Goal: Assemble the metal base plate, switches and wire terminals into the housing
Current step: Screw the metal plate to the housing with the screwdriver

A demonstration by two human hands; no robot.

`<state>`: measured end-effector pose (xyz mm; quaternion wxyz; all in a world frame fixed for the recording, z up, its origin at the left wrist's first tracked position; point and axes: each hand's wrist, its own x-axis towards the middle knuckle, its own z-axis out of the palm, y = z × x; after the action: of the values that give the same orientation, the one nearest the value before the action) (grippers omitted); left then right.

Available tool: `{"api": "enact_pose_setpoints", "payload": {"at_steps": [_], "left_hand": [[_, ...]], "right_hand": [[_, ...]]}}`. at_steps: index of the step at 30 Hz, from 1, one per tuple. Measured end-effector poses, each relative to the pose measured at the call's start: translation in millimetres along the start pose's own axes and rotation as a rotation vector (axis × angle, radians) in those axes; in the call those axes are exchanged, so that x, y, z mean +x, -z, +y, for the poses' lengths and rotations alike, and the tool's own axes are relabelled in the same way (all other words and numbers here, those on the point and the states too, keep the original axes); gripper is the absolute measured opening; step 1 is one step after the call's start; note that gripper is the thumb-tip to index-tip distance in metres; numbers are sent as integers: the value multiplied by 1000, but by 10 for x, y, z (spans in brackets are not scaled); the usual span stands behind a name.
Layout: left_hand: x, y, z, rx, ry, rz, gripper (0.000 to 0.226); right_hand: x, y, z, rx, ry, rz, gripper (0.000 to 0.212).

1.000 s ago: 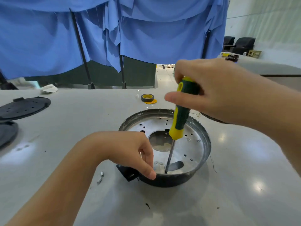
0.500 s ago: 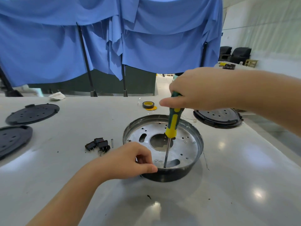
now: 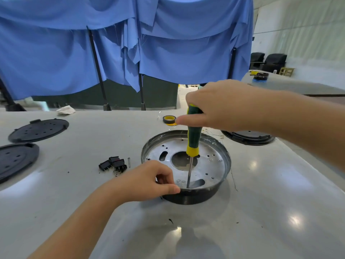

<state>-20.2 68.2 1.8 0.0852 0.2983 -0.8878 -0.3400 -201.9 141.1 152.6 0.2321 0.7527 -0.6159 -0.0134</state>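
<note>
A round black housing (image 3: 188,198) stands mid-table with the silver metal base plate (image 3: 211,165) seated inside it. My right hand (image 3: 216,105) grips the handle of a green and yellow screwdriver (image 3: 193,141), held upright with its tip on the plate near the front rim. My left hand (image 3: 149,179) holds the housing's near-left rim, thumb along the outside wall and fingers curled over the edge. Several small black switches (image 3: 113,165) lie in a pile left of the housing, with a small screw (image 3: 128,162) beside them.
Two black round covers (image 3: 37,129) (image 3: 15,159) lie at the left edge, another (image 3: 248,137) behind my right arm. A tape roll (image 3: 169,119) sits behind the housing. Thin wires (image 3: 214,134) lie at the far right rim. Blue cloth hangs behind the table.
The view has pulled back and tilted, bringing the switches and covers into sight. My right hand has shifted slightly on the screwdriver handle; my left hand stays on the rim.
</note>
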Motion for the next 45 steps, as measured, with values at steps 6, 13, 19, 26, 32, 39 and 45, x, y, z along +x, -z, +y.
{"api": "enact_pose_setpoints", "payload": {"at_steps": [6,13,19,26,32,39,45], "left_hand": [[7,-11,-3,-1,-1,11,18],[11,-12,21,12,2,14,18],[-2,-17,41,-5,4,16,18],[-7,-29,42,16,8,34,20],[-14,-45,54,-12,9,41,19],[-7,-46,52,-16,3,47,20],[-17,-75,53,-2,-9,82,23]], "right_hand": [[14,-23,29,530,-52,-293,31],[2,-15,24,77,-26,-27,47],[27,0,-10,341,-34,-228,19],[3,-51,4,182,-92,-23,47],[1,-141,24,269,-119,-64,37],[-47,-225,-49,923,-37,-107,16],[-105,-322,-321,538,-218,215,18]]}}
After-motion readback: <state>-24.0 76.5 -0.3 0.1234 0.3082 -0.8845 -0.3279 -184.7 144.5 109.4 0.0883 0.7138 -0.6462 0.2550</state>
